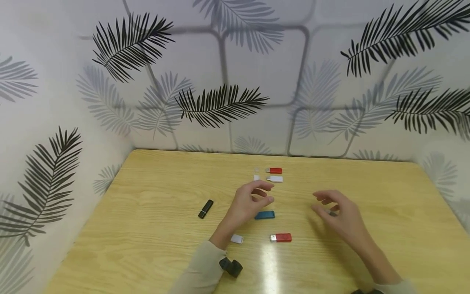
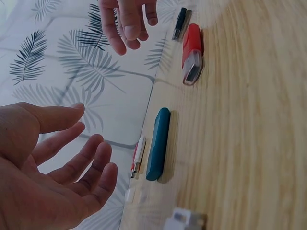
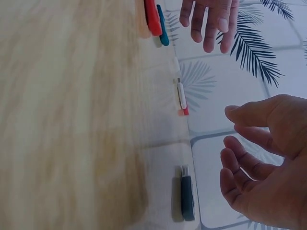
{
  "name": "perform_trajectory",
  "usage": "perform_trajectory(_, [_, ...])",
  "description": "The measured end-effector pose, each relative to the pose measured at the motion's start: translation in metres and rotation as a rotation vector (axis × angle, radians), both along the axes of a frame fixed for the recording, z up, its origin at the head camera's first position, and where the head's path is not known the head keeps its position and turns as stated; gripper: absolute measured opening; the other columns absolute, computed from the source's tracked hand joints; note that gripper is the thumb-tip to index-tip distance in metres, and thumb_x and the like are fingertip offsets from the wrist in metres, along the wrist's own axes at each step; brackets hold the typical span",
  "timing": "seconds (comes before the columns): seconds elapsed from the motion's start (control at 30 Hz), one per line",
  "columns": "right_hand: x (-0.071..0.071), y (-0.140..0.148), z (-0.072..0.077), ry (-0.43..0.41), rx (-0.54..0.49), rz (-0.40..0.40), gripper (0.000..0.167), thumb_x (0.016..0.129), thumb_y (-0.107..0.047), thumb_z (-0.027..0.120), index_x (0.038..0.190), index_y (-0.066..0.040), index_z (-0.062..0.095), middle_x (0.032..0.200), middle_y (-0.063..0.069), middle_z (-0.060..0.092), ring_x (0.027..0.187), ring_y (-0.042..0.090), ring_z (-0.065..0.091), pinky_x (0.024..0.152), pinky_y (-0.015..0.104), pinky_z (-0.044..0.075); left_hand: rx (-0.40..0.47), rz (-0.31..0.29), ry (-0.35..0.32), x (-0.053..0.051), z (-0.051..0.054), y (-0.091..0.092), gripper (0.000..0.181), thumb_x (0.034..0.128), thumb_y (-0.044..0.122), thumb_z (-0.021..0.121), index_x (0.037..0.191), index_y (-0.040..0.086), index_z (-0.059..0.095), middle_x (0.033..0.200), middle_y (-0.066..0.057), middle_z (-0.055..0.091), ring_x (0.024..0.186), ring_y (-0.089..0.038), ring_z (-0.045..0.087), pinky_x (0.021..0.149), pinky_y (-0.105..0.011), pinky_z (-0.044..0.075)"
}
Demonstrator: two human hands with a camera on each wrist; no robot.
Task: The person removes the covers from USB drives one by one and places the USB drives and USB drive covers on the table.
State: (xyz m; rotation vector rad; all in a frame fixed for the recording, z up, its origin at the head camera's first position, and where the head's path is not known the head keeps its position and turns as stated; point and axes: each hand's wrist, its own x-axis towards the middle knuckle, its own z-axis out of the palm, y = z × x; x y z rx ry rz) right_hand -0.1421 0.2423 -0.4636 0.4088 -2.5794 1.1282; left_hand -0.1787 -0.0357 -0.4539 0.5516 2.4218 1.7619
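Note:
My left hand (image 1: pixel 247 203) hovers over the table with fingers loosely bent and holding nothing. Nearest to it is a blue USB flash drive (image 1: pixel 266 214), seen whole in the left wrist view (image 2: pixel 158 143). On the other side my right hand (image 1: pixel 341 216) hangs above the tabletop, thumb and fingers apart and nothing between them. Partly hidden behind it lies a dark USB flash drive (image 3: pixel 187 194) with a metal plug. A red flash drive (image 1: pixel 282 237) lies between the hands, nearer to me. The left forearm partly covers a white flash drive (image 1: pixel 237 239).
Farther back lie another red flash drive (image 1: pixel 274 170) and a white one (image 1: pixel 275 179). Beside them is a small white piece with a clear end (image 1: pixel 256 177). A black flash drive (image 1: pixel 205 208) lies to the left. The wooden table (image 1: pixel 158 175) meets a leaf-patterned wall (image 1: pixel 257 134).

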Motion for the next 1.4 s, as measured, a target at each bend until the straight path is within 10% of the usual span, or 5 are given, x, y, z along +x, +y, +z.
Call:
perform_trajectory(0.3, [0.009,0.019,-0.01,0.039,0.091,-0.049,0.036,0.083,-0.007,0.086,0.116,-0.006,0.071,0.109,0.009,0.071,0.091,0.024,0.064,0.074,0.025,0.054,0.004,-0.026,0.021,0.005,-0.005,0.01,0.031,0.0965,0.01,0.073,0.127,0.006,0.069,0.128,-0.012,0.067,0.113,-0.032,0.063,0.09,-0.032,0.053])
perform_trajectory(1.4, [0.011,0.049,-0.012,-0.306,0.161,-0.034,0.03,0.085,-0.004,0.082,0.11,0.004,0.07,0.1,0.015,0.073,0.087,0.028,0.07,0.071,0.033,0.059,0.061,-0.136,-0.068,0.011,-0.018,0.074,0.032,0.0911,0.005,0.078,0.122,0.005,0.071,0.123,-0.011,0.07,0.106,-0.022,0.068,0.081,-0.019,0.054])
